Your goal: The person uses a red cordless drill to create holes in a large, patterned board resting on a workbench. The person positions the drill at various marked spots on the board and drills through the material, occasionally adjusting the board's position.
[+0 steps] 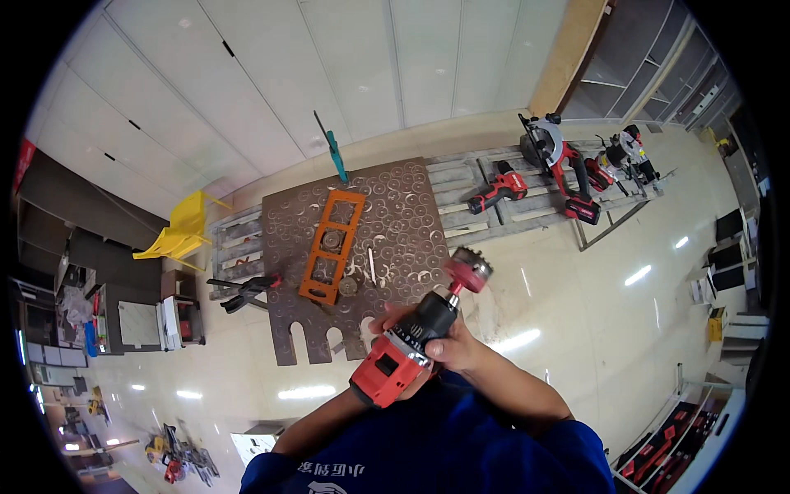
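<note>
Both my hands are closed round a red and black cordless drill [387, 366], its front pointing up to the right. My left hand [418, 384] is mostly hidden beneath the drill body. My right hand [457, 349] grips near the black chuck, thumb on top; fingers also show on the chuck's far side. A red hole saw [471, 268] with a toothed rim is fitted in the chuck. Beyond the drill, an orange rectangular jig [332, 247] with several openings lies on a brown board [399, 193] covered in ring-shaped cuts. A round cut-out disc [348, 286] touches the jig's near end.
A slatted bench [469, 216] supports the board. A teal-handled clamp [334, 153] and a black clamp [247, 291] sit at its edges. Rightward lie another drill [500, 188], a circular saw [561, 160] and a further power tool [613, 158]. A yellow chair [185, 226] stands left.
</note>
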A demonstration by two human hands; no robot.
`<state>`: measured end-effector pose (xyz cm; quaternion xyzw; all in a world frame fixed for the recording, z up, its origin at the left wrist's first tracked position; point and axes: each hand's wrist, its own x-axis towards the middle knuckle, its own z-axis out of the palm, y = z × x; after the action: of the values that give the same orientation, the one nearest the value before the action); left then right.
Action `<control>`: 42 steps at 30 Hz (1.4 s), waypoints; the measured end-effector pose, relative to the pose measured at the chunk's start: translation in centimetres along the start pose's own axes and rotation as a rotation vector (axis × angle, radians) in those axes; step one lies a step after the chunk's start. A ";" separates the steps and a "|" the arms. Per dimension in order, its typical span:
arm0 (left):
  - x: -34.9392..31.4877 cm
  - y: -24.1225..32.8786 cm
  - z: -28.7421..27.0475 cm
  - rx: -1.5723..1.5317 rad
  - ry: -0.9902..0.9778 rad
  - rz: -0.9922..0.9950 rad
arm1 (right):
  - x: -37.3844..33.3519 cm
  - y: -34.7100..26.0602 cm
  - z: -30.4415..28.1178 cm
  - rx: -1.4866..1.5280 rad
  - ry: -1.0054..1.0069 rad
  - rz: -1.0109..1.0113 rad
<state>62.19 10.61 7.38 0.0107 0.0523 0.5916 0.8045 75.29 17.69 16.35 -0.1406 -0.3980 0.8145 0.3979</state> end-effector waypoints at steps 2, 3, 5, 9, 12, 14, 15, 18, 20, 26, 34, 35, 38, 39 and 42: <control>0.5 -0.8 -0.2 -0.067 -0.042 0.024 | -1.0 1.2 -0.7 0.094 0.105 0.032; 0.8 -1.2 -0.3 -0.112 -0.067 0.039 | -1.5 1.1 -0.9 0.112 0.138 0.061; 1.1 -2.4 -0.8 -0.237 -0.124 0.084 | -1.9 1.2 -0.5 0.242 0.186 0.033; 1.2 -4.4 -1.9 -0.521 -0.283 0.181 | -2.3 -1.1 1.7 0.065 0.078 0.013; 0.7 -4.7 -2.7 -0.599 -0.304 0.168 | -2.6 -0.5 0.8 -0.093 -0.171 -0.146; -0.8 -2.5 -3.4 -0.491 -0.078 0.003 | -2.4 -1.1 0.2 0.039 -0.289 -0.100; -1.6 -1.2 -3.8 -0.436 0.035 -0.077 | -2.5 -1.3 0.0 0.105 -0.350 -0.076; -2.1 0.1 -4.5 -0.234 0.229 -0.057 | -2.9 -1.5 -0.1 0.085 -0.317 0.022; -0.8 -2.5 -5.3 -0.064 0.172 0.293 | -3.4 -0.5 0.3 0.040 -0.227 0.010; -1.7 -2.8 -5.4 0.002 0.109 0.097 | -4.9 -0.3 2.2 -0.087 0.008 -0.020; -3.5 1.2 -4.5 0.077 0.144 -0.204 | -3.4 -1.1 2.4 0.083 -0.248 -0.168; -3.5 1.2 -4.5 0.078 0.149 -0.218 | -3.2 -1.1 2.1 0.028 -0.271 -0.178; -3.5 1.5 -4.5 0.089 0.158 -0.245 | -3.3 -0.6 1.4 -0.031 -0.288 -0.174; -3.5 1.6 -4.5 0.088 0.163 -0.252 | -3.7 -0.2 1.6 0.022 -0.256 -0.153; -3.4 1.6 -4.4 0.091 0.169 -0.279 | -4.0 0.0 1.6 0.061 -0.184 -0.152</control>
<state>59.22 7.64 3.40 -0.0099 0.1474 0.4699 0.8703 76.98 13.77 17.00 -0.0226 -0.4172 0.8033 0.4245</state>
